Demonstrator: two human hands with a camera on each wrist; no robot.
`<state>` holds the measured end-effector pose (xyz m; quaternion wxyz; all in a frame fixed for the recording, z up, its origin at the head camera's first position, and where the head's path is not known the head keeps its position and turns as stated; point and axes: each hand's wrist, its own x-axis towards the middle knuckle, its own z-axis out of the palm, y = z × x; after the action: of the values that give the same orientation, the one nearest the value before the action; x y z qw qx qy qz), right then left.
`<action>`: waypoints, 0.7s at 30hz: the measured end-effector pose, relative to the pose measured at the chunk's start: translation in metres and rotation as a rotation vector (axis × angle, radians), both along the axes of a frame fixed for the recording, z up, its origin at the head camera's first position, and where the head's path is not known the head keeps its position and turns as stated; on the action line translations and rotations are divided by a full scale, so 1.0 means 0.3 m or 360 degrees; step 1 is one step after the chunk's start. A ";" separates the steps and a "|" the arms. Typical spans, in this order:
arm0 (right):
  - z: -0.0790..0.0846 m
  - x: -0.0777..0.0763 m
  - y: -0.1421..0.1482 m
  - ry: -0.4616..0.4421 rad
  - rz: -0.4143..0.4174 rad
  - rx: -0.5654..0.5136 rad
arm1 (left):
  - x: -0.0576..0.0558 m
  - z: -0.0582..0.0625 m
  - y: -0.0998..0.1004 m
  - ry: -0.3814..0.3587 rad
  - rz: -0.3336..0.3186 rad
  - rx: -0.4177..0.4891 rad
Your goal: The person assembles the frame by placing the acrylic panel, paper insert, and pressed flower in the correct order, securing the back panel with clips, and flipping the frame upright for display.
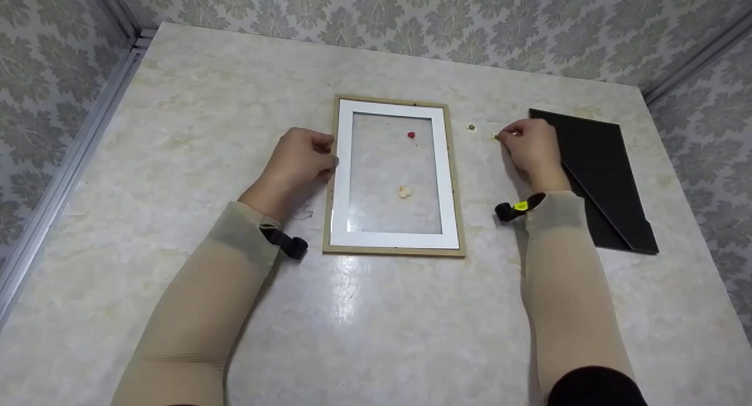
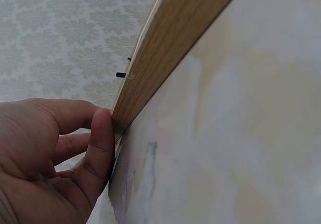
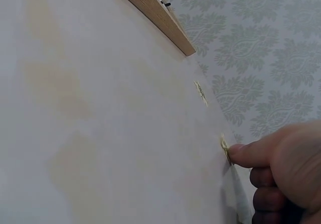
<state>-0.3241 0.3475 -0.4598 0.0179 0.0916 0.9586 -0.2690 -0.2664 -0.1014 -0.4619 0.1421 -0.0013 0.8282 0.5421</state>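
left of centre, our left hand (image 1: pixel 299 156) rests loosely parted fingers against the frame (image 2: pixel 160 48); upper right, our right hand's (image 1: pixel 531 144) fingers pinch a small flower (image 3: pixel 224 145).

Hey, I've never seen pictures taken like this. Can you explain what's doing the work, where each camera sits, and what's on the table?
There's no machine: a person works with bare hands. The wide picture comes from their head, looking down; a small black left-wrist camera and a black right-wrist camera take the close ones. On the pale marbled tabletop lies a rectangular light-wood frame with a white inner border. Within its clear middle are a small red piece and a small cream piece. The left hand touches the frame's left edge. The right hand pinches a tiny yellow-green piece, possibly a dried flower; another similar piece lies nearer the frame. A flat black panel lies at the right.
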 end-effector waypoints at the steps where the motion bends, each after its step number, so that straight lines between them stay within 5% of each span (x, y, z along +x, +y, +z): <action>1: -0.001 -0.001 -0.001 0.0003 0.0003 0.0010 | 0.000 0.000 0.000 0.0001 0.0000 0.0001; 11: -0.007 -0.009 0.005 0.0014 0.0045 0.0009 | 0.003 0.003 0.003 -0.0001 0.0014 0.0015; 21: -0.004 -0.011 0.013 0.0030 -0.0054 -0.0359 | 0.000 0.000 0.004 -0.0019 0.0023 0.0047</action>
<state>-0.3274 0.3513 -0.4610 0.0146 0.1029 0.9207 -0.3762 -0.2664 -0.1002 -0.4620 0.1432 -0.0084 0.8191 0.5554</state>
